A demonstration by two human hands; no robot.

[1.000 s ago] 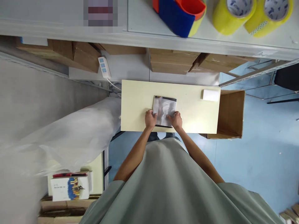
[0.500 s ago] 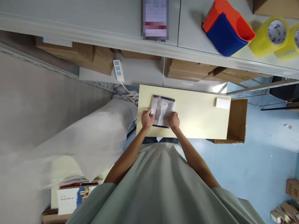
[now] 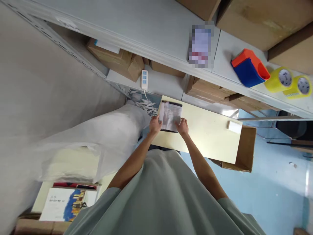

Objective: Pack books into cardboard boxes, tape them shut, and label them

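The flat, shiny packet [image 3: 171, 116] is over the left end of the cream table [image 3: 205, 132]; can't tell if it's resting or just lifted. Left hand [image 3: 155, 124] has its left edge, right hand [image 3: 182, 126] its lower right, both partly curled, thumbs on the face. Looks like the plastic's already around it, but whether it's sealed, no idea. Small white box [image 3: 234, 127] sits untouched at the far right, and the yellow tape rolls [image 3: 278, 79] are up on the shelf [image 3: 146, 36], unused right now.
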